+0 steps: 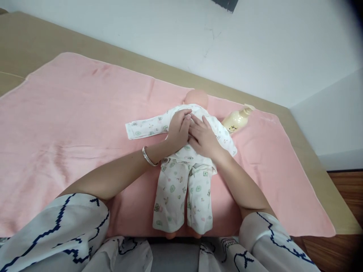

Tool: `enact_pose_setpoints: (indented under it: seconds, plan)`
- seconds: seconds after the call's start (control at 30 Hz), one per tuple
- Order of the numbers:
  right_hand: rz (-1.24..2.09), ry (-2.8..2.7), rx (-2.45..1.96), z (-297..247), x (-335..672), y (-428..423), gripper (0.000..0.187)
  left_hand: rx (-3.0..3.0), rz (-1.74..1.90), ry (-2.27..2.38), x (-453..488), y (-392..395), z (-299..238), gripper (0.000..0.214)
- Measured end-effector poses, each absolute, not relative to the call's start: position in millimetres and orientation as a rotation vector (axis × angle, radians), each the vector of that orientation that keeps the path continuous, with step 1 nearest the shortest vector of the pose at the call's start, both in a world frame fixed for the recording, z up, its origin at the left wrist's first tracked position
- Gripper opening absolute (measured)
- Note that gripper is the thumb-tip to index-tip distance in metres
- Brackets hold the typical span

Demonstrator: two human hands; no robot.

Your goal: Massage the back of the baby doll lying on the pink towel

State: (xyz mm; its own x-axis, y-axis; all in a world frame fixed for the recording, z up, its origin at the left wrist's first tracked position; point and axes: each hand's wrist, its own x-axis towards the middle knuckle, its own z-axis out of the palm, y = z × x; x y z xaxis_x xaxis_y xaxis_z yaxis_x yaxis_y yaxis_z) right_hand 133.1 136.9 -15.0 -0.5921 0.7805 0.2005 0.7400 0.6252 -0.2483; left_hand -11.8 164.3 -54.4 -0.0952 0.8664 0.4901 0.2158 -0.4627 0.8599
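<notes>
A baby doll (185, 196) in white patterned top and trousers lies on a pink blanket (93, 102), its head at the far side and its feet near the front edge. On the doll's chest rests my left hand (179, 130), wearing a silver bangle (148, 156) at the wrist. Beside it, my right hand (204, 138) lies flat on the same chest, fingers stretched out and meeting the left fingers. Neither hand grasps anything that shows. One sleeve of the doll extends to the left; the other slants down to the right.
A pale yellow pump bottle (236, 120) lies tilted on the blanket, right of the doll's shoulder. The blanket covers much of a wooden table (320, 181). A white wall (159, 34) rises behind, and brown flooring (346, 192) shows at the right.
</notes>
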Motion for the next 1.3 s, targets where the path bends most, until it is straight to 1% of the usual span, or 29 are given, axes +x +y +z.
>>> enact_pose_setpoints:
  seconds: [0.07,0.13,0.2,0.27,0.37,0.5,0.57,0.63,0.73,0.9,0.97,1.13,1.23,1.3]
  plan:
    - [0.228,-2.423,-1.329,-17.5,147.3,154.7,0.052,1.666,1.601,1.175,-12.0,164.3,-54.0,0.041]
    - [0.217,-2.245,-1.47,-20.6,155.6,165.2,0.059,1.69,1.589,1.165,-12.1,163.7,-53.3,0.044]
    - [0.164,-2.14,-1.592,-22.2,151.7,160.3,0.063,1.707,1.573,1.171,-12.2,162.8,-53.0,0.046]
    - [0.085,-2.125,-1.672,-21.5,137.7,142.9,0.061,1.718,1.584,1.176,-12.2,162.2,-53.2,0.045]
    - [0.042,-2.283,-1.589,-18.4,118.2,118.6,0.06,1.73,1.61,1.167,-12.1,162.3,-54.0,0.044]
    - [0.17,-2.464,-1.369,-17.0,127.4,131.9,0.056,1.77,1.605,1.179,-11.4,165.1,-55.5,0.038]
    - [0.214,-2.371,-1.432,-19.2,142.0,150.1,0.055,1.837,1.581,1.209,-10.6,167.0,-57.3,0.036]
    - [0.203,-2.248,-1.544,-22.3,153.9,164.2,0.06,1.902,1.552,1.269,-9.8,168.2,-59.6,0.032]
    - [0.13,-2.189,-1.652,-24.9,159.2,169.5,0.063,1.965,1.504,1.373,-9.1,167.0,-61.4,0.03]
    - [-0.17,-2.142,-1.758,-22.5,140.7,149.4,0.057,2.224,1.385,1.399,-8.9,163.2,-57.6,0.041]
    - [-0.213,-2.145,-1.785,-19.6,129.6,135.9,0.055,2.251,1.31,1.464,-9.1,166.7,-57.4,0.043]
    - [-0.105,-2.232,-1.797,-6.8,115.1,110.8,0.05,2.306,1.154,1.519,-12.4,182.6,-62.1,0.052]
    - [0.076,-2.227,-1.746,-3.1,127.2,124.7,0.052,2.388,1.133,1.494,-12.7,178.5,-60.2,0.05]
    - [0.212,-2.212,-1.695,-6.5,140.6,144.0,0.057,2.449,1.115,1.483,-11.2,167.7,-56.0,0.048]
